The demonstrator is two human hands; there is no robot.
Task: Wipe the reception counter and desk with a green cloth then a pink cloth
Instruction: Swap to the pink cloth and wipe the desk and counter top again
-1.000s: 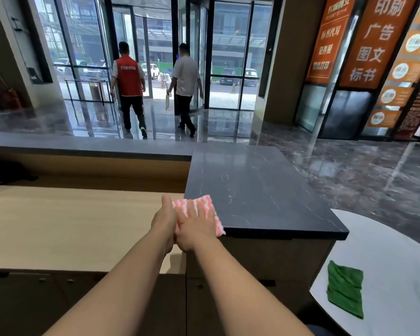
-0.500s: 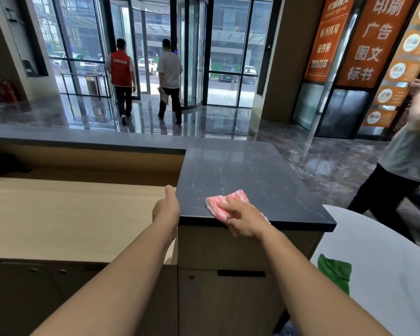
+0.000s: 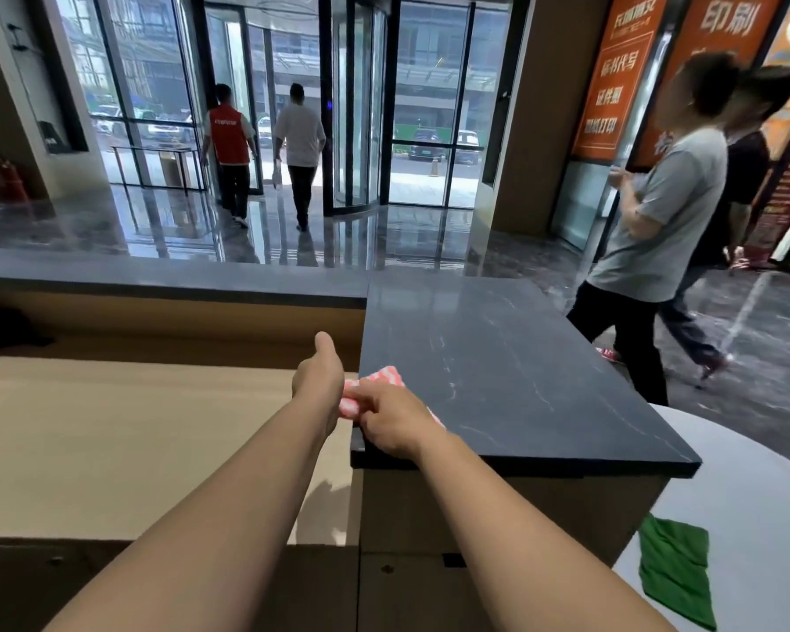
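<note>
Bench of pale wood grain (image 3: 133,426) at the left, the lower level. Over its right end, left hand (image 3: 318,380) set upright beside the left edge of the raised part: thumb straight and pointing away, palm turned right, fingers hidden behind the back of the hand, no grip on anything that shows. Between the two hands, pink-and-white striped cloth (image 3: 386,375), bunched at the near left corner of the raised top and reaching just past its edge. Right hand (image 3: 391,426) on top of it, fingers curled and pinching the fabric. Further right, raised bench with a dark, white-veined stone top (image 3: 498,358), glossy. At the near right, loosely folded dark green cloth (image 3: 673,567) lying on a round white bench (image 3: 749,494), well apart from both hands.

Second stage of the job, by the look of it: green cloth set down, pink one at work on the stone top, left palm seemingly serving as a stop at the edge. Next move, most likely: spread the cloth flatter and sweep it right and far across the stone with firm pressure, or else drop to the wood level. Cannot tell which surfaces are already done.
</note>
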